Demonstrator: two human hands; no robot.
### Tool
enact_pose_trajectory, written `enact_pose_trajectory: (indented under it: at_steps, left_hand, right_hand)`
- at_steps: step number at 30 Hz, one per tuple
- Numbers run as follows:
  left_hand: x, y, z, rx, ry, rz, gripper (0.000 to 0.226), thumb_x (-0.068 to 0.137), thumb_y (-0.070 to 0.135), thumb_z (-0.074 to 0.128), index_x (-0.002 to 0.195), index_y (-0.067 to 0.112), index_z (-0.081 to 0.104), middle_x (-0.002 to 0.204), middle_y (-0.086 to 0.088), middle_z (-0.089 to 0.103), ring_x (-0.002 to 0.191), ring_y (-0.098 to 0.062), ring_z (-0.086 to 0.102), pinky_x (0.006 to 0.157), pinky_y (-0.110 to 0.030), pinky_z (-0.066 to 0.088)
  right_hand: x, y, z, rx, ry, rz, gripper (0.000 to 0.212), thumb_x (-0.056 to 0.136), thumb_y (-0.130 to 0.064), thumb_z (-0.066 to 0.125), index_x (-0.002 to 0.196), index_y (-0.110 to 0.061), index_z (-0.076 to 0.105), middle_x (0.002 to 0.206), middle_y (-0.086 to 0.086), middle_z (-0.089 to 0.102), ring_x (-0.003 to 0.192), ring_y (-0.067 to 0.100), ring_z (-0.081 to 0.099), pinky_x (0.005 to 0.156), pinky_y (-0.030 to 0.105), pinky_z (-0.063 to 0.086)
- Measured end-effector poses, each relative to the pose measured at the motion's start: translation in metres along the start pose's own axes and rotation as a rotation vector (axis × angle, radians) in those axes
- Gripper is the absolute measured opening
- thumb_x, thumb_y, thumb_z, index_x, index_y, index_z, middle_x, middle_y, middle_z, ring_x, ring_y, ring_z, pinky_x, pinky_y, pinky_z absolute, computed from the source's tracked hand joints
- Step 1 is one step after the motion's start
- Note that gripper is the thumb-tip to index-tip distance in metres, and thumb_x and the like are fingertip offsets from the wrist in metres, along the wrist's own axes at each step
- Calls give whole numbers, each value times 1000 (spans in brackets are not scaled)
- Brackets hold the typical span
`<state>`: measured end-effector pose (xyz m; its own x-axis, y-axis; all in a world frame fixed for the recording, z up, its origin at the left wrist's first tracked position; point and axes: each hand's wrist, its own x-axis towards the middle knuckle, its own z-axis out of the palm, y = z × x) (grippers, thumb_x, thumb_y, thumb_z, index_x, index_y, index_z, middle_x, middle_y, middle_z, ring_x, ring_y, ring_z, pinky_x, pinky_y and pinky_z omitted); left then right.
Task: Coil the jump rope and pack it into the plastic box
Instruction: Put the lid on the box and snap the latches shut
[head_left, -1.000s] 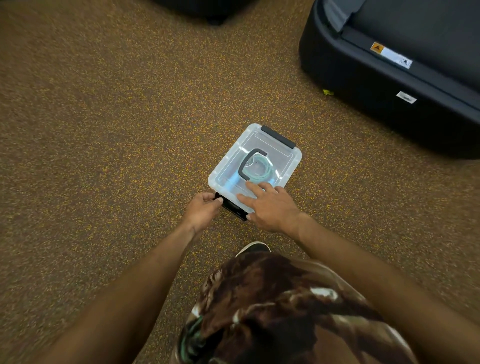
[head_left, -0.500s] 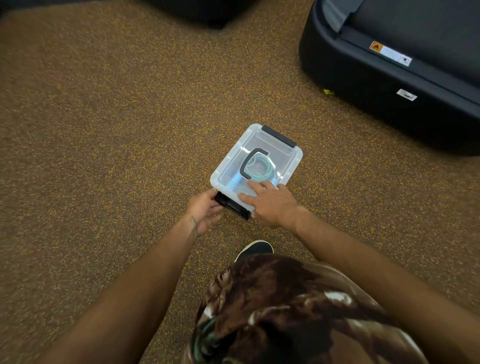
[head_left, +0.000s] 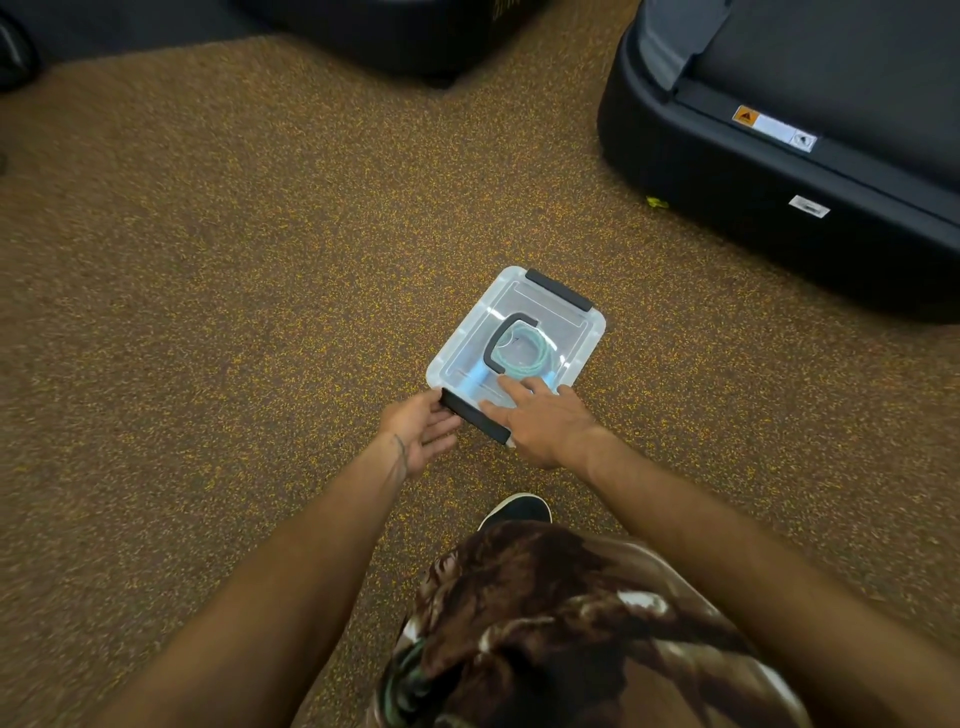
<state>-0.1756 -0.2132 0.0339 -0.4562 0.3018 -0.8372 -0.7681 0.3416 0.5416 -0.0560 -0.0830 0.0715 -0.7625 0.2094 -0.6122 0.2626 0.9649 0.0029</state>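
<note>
A clear plastic box (head_left: 582, 332) with its lid on sits on the speckled brown floor. The lid has a black carry handle (head_left: 500, 343) and a black latch at each end. Through the lid I see the coiled teal jump rope (head_left: 524, 356) inside. My right hand (head_left: 545, 421) lies flat on the near part of the lid, fingers spread. My left hand (head_left: 421, 434) is palm up at the near black latch (head_left: 475, 415), its fingers touching the latch's left end.
A large black exercise machine (head_left: 779, 156) stands at the right, close behind the box. Another dark machine base (head_left: 405, 36) sits at the top middle. My shoe (head_left: 517, 512) and patterned shorts are just below the hands.
My left hand has turned from a closed grip to palm up at the near latch. The right hand has stayed on the lid.
</note>
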Motion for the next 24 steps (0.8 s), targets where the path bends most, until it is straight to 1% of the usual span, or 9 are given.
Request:
enact_pose_trajectory:
  at_steps: [4,7,10,14,16,19,20,22,24]
  left_hand:
    - [1,3,4,-10,45,-9,27,99,14,59,121,0,61,117,-21,68,97,-28,70,88,-41,58]
    - [2,4,5,-29,66,-18,20,97,12,61,113,-1,62,109,-21,70,89,-26,72,82,-37,59]
    - [1,2,5,-39,71,-23,24,96,12,64,115,-2,64,98,-19,73,85,-24,73,78,-35,59]
    - [2,4,5,-27,43,-17,43,92,29,69,124,1,61,104,-17,72,90,-26,73,68,-34,61]
    - [2,7,5,-9,20,-26,50,89,39,71,121,2,61,105,-16,71,92,-26,72,69,-35,60]
    - [-1,14,9,-5,20,-32,53,85,40,76,118,1,60,95,-17,67,84,-26,70,70,-36,58]
    - [-1,15,10,7,25,-36,53,85,36,77,119,0,60,98,-18,68,81,-26,69,69,-36,58]
    - [-2,16,13,25,42,-45,54,85,30,77,123,-3,59,113,-23,68,81,-26,69,63,-33,57]
    - [-2,14,14,21,64,-52,54,86,31,76,125,-3,58,116,-24,68,83,-26,70,62,-32,58]
  right_hand:
    - [1,0,1,28,-1,-4,65,101,-33,49,157,-36,15,168,4,0,151,34,11,113,59,29]
    - [3,2,-1,98,0,-4,59,102,-37,46,156,-37,22,168,2,4,150,33,13,113,57,30]
    - [4,1,-1,133,39,11,61,98,-50,50,154,-38,28,166,1,14,148,31,21,111,54,33]
    - [5,-5,3,117,156,54,66,87,-57,63,145,-35,42,157,0,35,136,29,41,102,49,44]
    - [7,-7,6,124,191,63,62,87,-54,65,142,-34,45,154,0,39,133,28,45,99,47,46]
    - [7,-5,6,140,194,55,61,89,-53,63,144,-35,45,157,-1,37,135,27,44,102,47,45]
    - [7,-3,6,138,182,46,62,90,-55,61,146,-36,43,159,-1,34,137,27,42,104,47,44]
    - [7,3,5,126,147,20,63,92,-55,57,150,-37,39,163,-2,29,141,28,38,108,48,40]
    - [7,6,5,143,113,3,66,94,-53,56,153,-34,34,165,-3,23,145,29,32,112,49,36]
